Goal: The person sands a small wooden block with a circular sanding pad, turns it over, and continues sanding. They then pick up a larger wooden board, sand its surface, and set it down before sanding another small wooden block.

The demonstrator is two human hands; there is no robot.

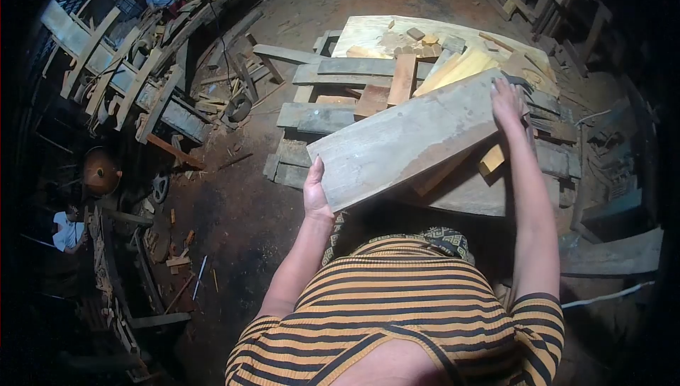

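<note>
Dim and cluttered, the workshop has a dark earthen floor (241, 216) strewn with offcuts and chips. At centre, a low pile of weathered grey planks and paler yellow timber pieces (368, 88) lies on the floor, with a pale sheet of plywood (375, 32) at its far end.

Above this pile, a person in an orange and black striped shirt holds a broad, flat grey wooden board (404, 138), tilted so its right end rises higher than its left. The left hand (315, 191) grips the board's near lower-left corner, thumb on top and the rest of the fingers hidden beneath. The right hand (506, 103) lies over the board's far upper-right end, fingers curled over that edge. Both hands are thus closed on the same board, well apart from each other at opposite ends. A yellow block of wood (492, 159) shows just under the board's right side.

Along the left, long planks and frames (120, 74) lean in a heap. A round brown metal bowl (100, 170) sits near them. Two other people in light shirts (69, 230) work at the far left edge.
</note>
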